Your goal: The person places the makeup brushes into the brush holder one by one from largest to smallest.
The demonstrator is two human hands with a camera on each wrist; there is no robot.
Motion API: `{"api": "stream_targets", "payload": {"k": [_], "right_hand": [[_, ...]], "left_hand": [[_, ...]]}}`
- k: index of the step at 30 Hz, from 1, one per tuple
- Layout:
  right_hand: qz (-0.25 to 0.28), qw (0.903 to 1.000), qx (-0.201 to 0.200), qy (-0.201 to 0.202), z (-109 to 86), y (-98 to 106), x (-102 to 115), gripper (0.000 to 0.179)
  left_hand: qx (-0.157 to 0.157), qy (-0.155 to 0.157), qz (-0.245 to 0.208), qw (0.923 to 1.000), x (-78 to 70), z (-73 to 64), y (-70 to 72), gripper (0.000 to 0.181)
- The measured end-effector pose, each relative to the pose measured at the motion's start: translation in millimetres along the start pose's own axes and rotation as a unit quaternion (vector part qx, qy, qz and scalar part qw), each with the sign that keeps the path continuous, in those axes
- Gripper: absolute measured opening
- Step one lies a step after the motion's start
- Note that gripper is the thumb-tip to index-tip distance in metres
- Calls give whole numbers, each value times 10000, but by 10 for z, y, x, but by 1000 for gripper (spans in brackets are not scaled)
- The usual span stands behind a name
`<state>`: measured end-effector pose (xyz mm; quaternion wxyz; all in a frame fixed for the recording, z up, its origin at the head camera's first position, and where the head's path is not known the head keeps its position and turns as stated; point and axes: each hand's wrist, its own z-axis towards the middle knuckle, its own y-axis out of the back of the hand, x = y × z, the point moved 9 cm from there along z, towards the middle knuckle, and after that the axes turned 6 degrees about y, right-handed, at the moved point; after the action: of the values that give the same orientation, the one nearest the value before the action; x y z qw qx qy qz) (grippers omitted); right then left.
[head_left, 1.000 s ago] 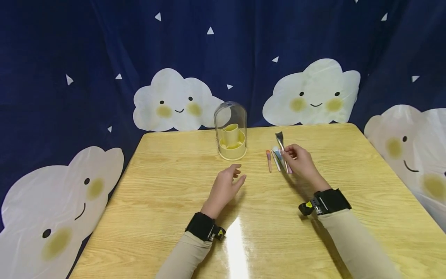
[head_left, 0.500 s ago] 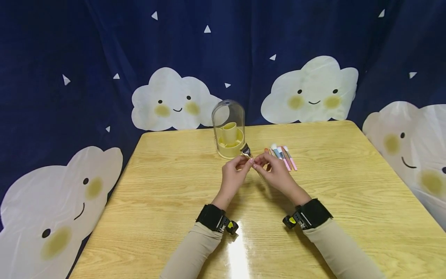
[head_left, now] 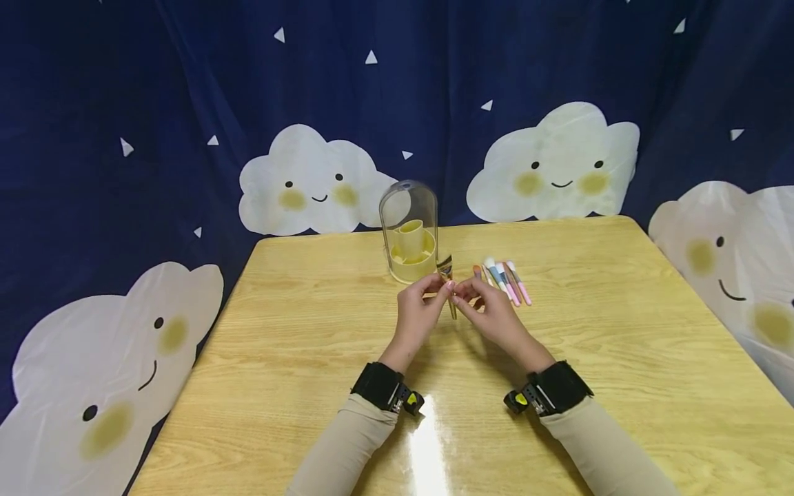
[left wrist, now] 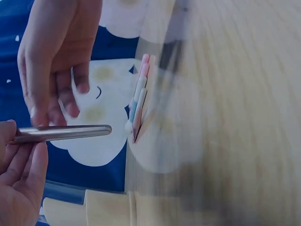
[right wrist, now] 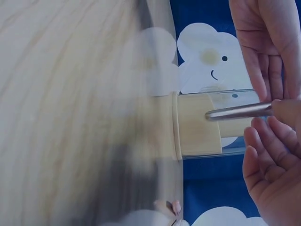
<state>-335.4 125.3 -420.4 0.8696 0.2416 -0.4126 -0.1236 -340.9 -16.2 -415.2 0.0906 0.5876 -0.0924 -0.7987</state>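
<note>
A makeup brush (head_left: 445, 265) with dark bristles and a shiny metallic handle is held between both hands above the table. My left hand (head_left: 417, 310) pinches it between thumb and fingers, just below the bristles. Close beside it, my right hand (head_left: 495, 318) pinches the brush with thumb and fingertips. The rounded end of the metal handle (left wrist: 80, 133) sticks out beneath the fingers in the left wrist view. Behind the left hand stands a cream-yellow brush holder (head_left: 412, 270) with round compartments, under a clear domed cover (head_left: 408, 200).
Several small makeup brushes (head_left: 510, 281) with pink, white and blue parts lie side by side just beyond the right hand. The wooden table (head_left: 298, 331) ends at a dark blue curtain (head_left: 434, 83) printed with smiling clouds.
My right hand has carried the brush left from beside the other brushes to my left hand, which now grips it too. Since half a second ago, the brush has turned more upright.
</note>
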Motion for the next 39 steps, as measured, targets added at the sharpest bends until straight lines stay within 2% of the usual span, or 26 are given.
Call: {"api": "stream_targets", "payload": {"k": [4, 7, 12, 17, 22, 30, 34, 39], "right_hand": [[19, 9999, 45, -126, -76, 16, -52, 11], [51, 9996, 66, -266, -126, 26, -95, 10], [118, 9993, 21, -361, -160, 56, -138, 9], [220, 9989, 48, -415, -207, 56, -177, 9], [204, 9990, 199, -337, -255, 17, -189, 9], [212, 9994, 263, -78, -294, -17, -163, 8], [166, 9995, 280, 5, -292, -21, -147, 8], [155, 9990, 412, -18, -298, -52, -149, 7]], "left_hand": [[-235, -149, 108, 9996, -34, 106, 121, 24], [-548, -489, 251, 9970, -127, 254, 291, 25], [-1087, -1120, 663, 9855, -330, 568, 573, 21], [-1353, -1400, 701, 9784, -457, 823, 746, 19], [-1371, -1409, 590, 9787, -505, 975, 800, 21], [-1292, -1517, 545, 9784, -571, 1073, 779, 20], [-1105, -1330, 832, 9814, -532, 1130, 741, 22], [-932, -948, 1168, 9842, -407, 1204, 732, 24]]}}
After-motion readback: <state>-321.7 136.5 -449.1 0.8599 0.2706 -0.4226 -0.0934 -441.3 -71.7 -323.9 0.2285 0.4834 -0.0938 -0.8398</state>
